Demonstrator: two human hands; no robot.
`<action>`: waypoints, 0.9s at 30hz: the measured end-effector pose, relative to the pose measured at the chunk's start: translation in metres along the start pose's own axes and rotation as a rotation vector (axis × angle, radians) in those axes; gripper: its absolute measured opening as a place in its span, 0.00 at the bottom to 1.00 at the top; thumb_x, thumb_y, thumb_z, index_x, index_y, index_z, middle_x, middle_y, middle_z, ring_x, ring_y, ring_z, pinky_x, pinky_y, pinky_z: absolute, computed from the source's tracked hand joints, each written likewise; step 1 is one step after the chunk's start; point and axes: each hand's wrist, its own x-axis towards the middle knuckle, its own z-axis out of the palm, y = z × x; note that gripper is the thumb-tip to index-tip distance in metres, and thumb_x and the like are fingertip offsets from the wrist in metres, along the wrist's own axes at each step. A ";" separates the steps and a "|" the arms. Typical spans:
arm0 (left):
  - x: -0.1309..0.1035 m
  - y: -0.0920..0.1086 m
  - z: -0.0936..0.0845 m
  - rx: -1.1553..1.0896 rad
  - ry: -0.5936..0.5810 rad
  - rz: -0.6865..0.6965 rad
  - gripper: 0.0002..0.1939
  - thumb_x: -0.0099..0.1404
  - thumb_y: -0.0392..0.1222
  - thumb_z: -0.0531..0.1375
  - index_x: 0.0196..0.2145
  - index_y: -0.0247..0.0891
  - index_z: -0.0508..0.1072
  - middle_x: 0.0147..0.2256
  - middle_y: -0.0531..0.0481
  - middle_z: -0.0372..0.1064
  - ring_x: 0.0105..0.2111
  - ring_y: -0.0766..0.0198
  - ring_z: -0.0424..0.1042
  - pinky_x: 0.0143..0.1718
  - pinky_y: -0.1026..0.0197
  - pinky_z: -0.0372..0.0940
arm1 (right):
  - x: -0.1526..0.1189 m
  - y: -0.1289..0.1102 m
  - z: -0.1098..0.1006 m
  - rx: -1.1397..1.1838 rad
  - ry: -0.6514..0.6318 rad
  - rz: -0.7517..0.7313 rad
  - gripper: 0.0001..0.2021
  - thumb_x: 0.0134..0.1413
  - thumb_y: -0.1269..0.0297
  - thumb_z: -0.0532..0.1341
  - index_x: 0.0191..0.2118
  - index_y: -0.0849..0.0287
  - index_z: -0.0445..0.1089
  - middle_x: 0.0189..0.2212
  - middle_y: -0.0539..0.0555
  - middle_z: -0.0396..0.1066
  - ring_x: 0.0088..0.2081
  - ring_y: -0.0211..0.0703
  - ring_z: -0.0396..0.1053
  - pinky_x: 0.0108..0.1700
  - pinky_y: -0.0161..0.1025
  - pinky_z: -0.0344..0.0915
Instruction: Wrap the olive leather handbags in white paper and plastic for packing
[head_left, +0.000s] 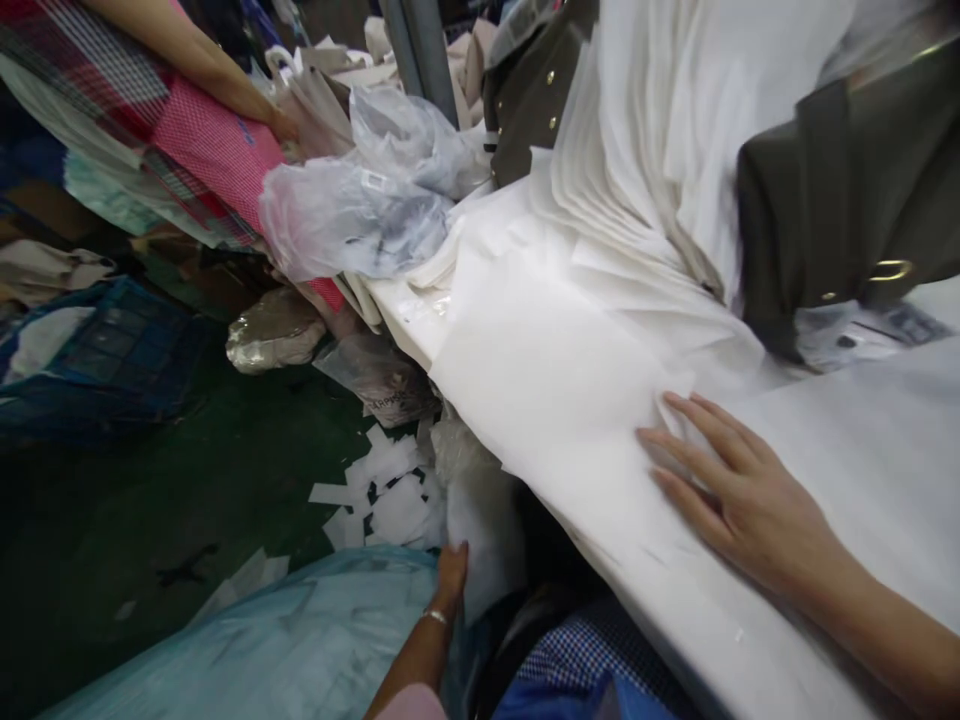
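Head view: right hand point(739, 495) flat, fingers spread, gripping nothing, pressing white tissue sheet point(555, 390) on surface point(675, 610); left hand point(451, 572) lowered beside blue bag point(300, 640), grasp unclear; advisable: smooth outward, gently.

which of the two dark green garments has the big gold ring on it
The dark green garment at far right, by the white sheets; the back one shows only small studs.

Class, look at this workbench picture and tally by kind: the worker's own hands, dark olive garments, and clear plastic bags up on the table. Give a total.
Worker's own hands: 2, the left hand reaching down by the table edge, the right hand flat on the white paper sheets
Dark olive garments: 2
Clear plastic bags on the table: 1
Total: 5
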 end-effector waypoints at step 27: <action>-0.130 0.353 -0.027 0.745 0.115 1.412 0.29 0.73 0.53 0.52 0.68 0.50 0.54 0.71 0.44 0.41 0.70 0.43 0.41 0.64 0.30 0.45 | -0.025 0.027 -0.063 0.132 0.242 0.267 0.12 0.52 0.67 0.55 0.30 0.55 0.77 0.42 0.51 0.80 0.41 0.46 0.76 0.49 0.43 0.70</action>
